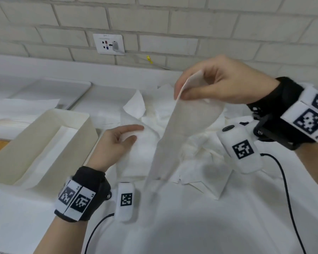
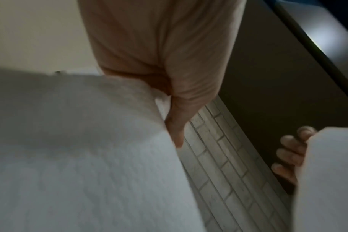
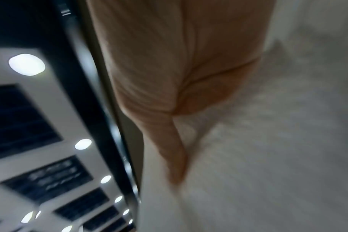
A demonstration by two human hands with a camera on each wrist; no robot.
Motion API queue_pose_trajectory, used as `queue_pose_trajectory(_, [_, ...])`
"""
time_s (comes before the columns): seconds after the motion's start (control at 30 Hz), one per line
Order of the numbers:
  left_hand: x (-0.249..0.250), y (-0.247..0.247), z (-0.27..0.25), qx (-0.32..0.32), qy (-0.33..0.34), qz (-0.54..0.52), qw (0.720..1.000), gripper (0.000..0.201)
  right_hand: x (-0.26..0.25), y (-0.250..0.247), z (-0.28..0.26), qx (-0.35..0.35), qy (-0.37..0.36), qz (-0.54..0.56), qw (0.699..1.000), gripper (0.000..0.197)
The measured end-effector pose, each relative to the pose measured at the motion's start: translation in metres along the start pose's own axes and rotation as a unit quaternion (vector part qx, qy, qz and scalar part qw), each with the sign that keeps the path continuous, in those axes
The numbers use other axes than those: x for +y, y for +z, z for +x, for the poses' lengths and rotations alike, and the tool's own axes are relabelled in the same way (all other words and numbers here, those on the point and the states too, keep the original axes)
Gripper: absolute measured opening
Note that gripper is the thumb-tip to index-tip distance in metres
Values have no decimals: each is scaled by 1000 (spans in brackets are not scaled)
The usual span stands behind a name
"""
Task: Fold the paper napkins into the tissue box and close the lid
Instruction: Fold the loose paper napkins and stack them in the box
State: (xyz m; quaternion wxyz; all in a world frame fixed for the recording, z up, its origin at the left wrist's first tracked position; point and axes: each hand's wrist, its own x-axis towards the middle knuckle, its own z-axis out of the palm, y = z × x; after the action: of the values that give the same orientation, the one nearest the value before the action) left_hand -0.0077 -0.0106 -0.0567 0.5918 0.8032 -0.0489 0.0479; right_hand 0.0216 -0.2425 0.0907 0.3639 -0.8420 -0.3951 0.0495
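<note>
My right hand (image 1: 180, 92) is raised over the table and pinches the top corner of a white paper napkin (image 1: 174, 136) that hangs down long and limp. The right wrist view has the thumb (image 3: 169, 141) lying against that napkin (image 3: 268, 157). Lower and to the left, my left hand (image 1: 138, 132) pinches the edge of a napkin sheet (image 1: 136, 153) between thumb (image 2: 177, 125) and fingers. I cannot tell whether it is the same sheet. The cream tissue box (image 1: 88, 129) stands open at the left, with flat napkins (image 1: 50, 151) inside.
A loose pile of crumpled napkins (image 1: 206, 143) lies behind and under my hands on the white-covered table (image 1: 191, 226). A flat white tray (image 1: 53, 92) sits at the back left. A tiled wall with a socket (image 1: 108, 44) closes the far side. Black cables (image 1: 283, 180) trail from my wrists.
</note>
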Motion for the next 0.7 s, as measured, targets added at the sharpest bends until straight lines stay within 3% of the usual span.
queue_pose_trajectory(0.07, [0,0,0,-3,45,5,999,54,-11,2,-1,-55,7,-95,994,8])
queue_pose_trajectory(0.2, [10,10,-7,-39,185,41,981,85,-11,13,8,-43,8,-112,993,12])
queue_pose_trajectory(0.33, [18,19,-17,-64,235,-17,970,57,10,14,14,-11,23,-67,997,4])
queue_pose_trajectory(0.37, [20,20,-20,-70,242,-31,967,52,13,15,15,-7,33,-56,998,10])
queue_pose_trajectory(0.47, [25,21,-24,-74,260,-44,962,50,20,19,16,-4,25,-3,1000,18])
queue_pose_trajectory(0.57, [25,20,-26,-81,253,-55,962,45,21,27,15,3,41,39,998,15])
queue_pose_trajectory(0.63, [24,21,-27,-85,193,-104,972,32,24,32,16,20,57,36,998,12])
queue_pose_trajectory(0.7, [23,21,-26,-90,106,-224,965,24,25,36,19,35,63,26,997,9])
